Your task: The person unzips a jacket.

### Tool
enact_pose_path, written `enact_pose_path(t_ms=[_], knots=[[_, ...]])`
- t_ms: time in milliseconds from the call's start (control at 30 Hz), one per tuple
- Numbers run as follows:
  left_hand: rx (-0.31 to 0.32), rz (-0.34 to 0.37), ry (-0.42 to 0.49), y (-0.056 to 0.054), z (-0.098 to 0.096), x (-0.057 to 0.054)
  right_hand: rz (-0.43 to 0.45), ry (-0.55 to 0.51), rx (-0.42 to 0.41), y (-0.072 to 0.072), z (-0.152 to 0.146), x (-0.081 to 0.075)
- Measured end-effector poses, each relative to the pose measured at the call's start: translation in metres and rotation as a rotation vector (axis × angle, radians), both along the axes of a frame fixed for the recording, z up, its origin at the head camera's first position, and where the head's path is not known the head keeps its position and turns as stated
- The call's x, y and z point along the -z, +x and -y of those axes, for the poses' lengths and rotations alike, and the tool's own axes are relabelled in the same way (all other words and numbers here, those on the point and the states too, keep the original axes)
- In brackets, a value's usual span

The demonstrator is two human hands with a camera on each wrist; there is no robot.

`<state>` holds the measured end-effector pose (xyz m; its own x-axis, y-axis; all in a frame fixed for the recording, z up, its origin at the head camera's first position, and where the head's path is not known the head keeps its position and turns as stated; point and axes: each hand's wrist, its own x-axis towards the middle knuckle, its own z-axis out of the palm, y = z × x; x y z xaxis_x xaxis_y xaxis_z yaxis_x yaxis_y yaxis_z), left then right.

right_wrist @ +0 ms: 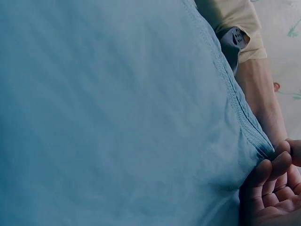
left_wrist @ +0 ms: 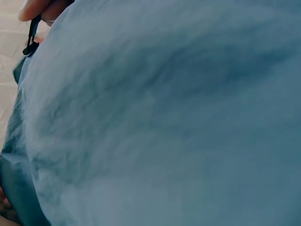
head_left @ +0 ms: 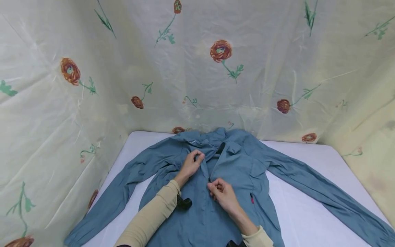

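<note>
A blue-grey zip-up jacket (head_left: 191,216) lies spread front side up, its front parted in a V below the collar. Near the top of this opening my left hand (head_left: 190,164) pinches one front edge between thumb and fingers. Lower down, my right hand (head_left: 224,195) pinches the dark zipper pull (left_wrist: 32,36) where the two edges meet. Beneath that hand the front runs together as one seam. In the right wrist view, curled fingers (right_wrist: 270,174) sit at the jacket's edge, the zipper teeth (right_wrist: 240,113) leading up from them.
The jacket lies on a white-covered table (head_left: 296,206), its sleeves (head_left: 324,187) stretched out to both sides. Floral curtains (head_left: 191,68) close in the back and sides. A small red pull (head_left: 252,198) marks a chest-side pocket. A black strap (head_left: 184,203) is on the left wrist.
</note>
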<state>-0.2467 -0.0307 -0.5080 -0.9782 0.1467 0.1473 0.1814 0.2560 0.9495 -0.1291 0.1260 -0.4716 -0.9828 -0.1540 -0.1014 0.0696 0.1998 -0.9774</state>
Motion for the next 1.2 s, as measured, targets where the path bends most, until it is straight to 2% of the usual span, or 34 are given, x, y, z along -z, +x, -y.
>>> enact_pose_path(t_ms=[133,167,267,367,400,633,833,1033,1200], knots=[[0.021,-0.02,0.017,0.011,-0.001,-0.02,0.002,-0.008,0.003,-0.003,-0.002,0.012],[0.026,-0.015,0.018,0.011,-0.001,-0.022,-0.001,-0.007,0.004,-0.004,-0.002,0.016],[0.019,-0.014,0.013,0.001,-0.001,-0.008,-0.001,0.002,0.002,-0.005,-0.003,0.028],[0.008,0.007,0.012,-0.01,-0.002,0.01,0.001,0.016,-0.004,-0.002,-0.004,0.029],[0.002,0.005,0.009,-0.011,-0.002,0.011,0.004,0.016,-0.006,-0.001,-0.004,0.029],[-0.018,-0.001,0.03,-0.012,-0.002,0.012,0.001,0.013,-0.024,0.0,-0.005,0.031],[-0.025,0.013,-0.01,-0.011,-0.001,0.013,0.016,0.018,-0.027,0.001,-0.005,0.032],[-0.046,0.011,0.019,-0.013,0.002,0.012,0.016,0.023,-0.046,0.004,-0.004,0.03],[-0.055,0.015,0.001,-0.015,0.003,0.013,0.011,0.014,-0.053,0.006,-0.005,0.029]])
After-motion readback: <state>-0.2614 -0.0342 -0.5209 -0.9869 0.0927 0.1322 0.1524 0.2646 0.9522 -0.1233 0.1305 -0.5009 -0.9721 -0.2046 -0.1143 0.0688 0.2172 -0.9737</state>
